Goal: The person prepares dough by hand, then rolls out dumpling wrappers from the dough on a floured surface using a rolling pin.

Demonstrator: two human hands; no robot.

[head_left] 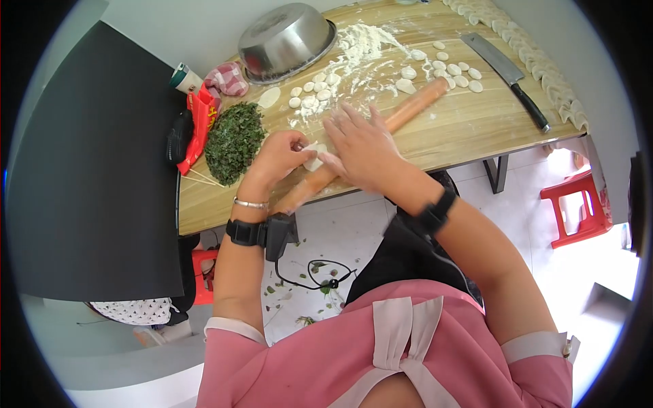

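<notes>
My left hand [280, 158] pinches the edge of a small, pale dough wrapper [314, 163] near the table's front edge. Across the long wooden rolling pin [420, 102] lies my right hand [364, 146], palm down with its fingers stretched out and its thumb beside the wrapper. The pin runs diagonally from below my left hand to the dough pieces at the back; its middle is hidden under my right hand. Small flattened dough rounds [454, 69] sit beyond the pin's far end, and several more rounds [320, 86] lie behind my hands in scattered flour [364, 42].
A cleaver [502, 62] with a black handle lies at the right, beside rows of folded dumplings [563, 102]. Chopped greens [233, 143] are heaped at the left by a red bag [197, 129]. Behind stands an upturned metal basin [286, 41]. A red stool [578, 211] stands right of the table.
</notes>
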